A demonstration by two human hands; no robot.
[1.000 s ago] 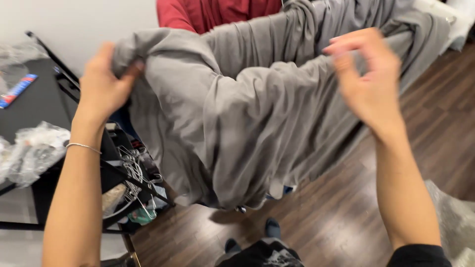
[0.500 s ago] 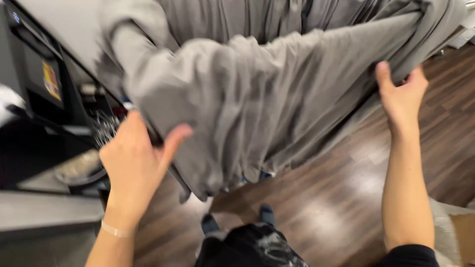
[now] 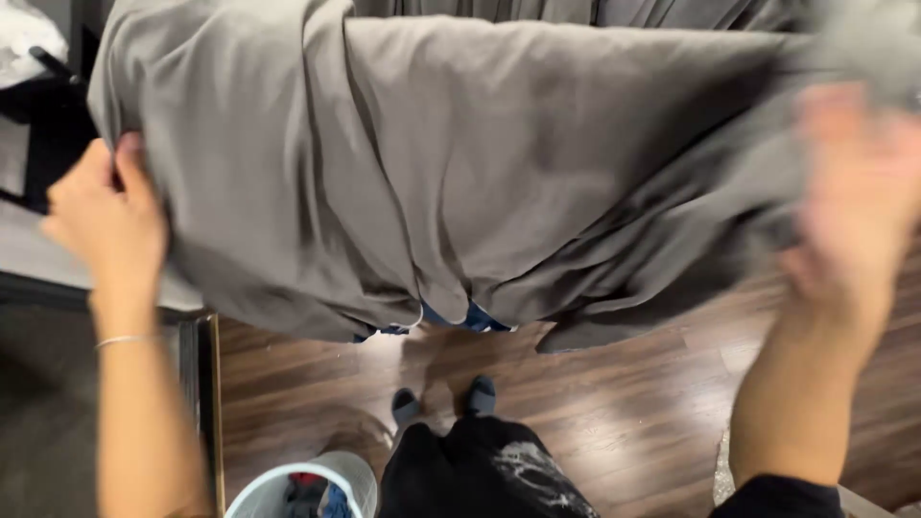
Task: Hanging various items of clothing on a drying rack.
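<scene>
A large grey sheet (image 3: 460,163) hangs spread in front of me, filling the upper part of the view. My left hand (image 3: 106,211) grips its left edge, with a thin bracelet on the wrist. My right hand (image 3: 854,211) is blurred by motion at the sheet's right edge and appears closed on the fabric. The sheet's lower folds hang above the wooden floor (image 3: 614,412). Beyond the sheet's lower edge show a bit of blue trouser leg and two feet in dark socks (image 3: 443,401).
A pale round bin (image 3: 307,484) with coloured items inside stands at the bottom left. A dark table edge (image 3: 58,288) runs along the left side. My dark clothing (image 3: 489,475) shows at the bottom centre.
My left hand has gone from open below the sheet to gripping its left edge. The sheet is now stretched wider and the view tilts further down. My right hand has swung lower.
</scene>
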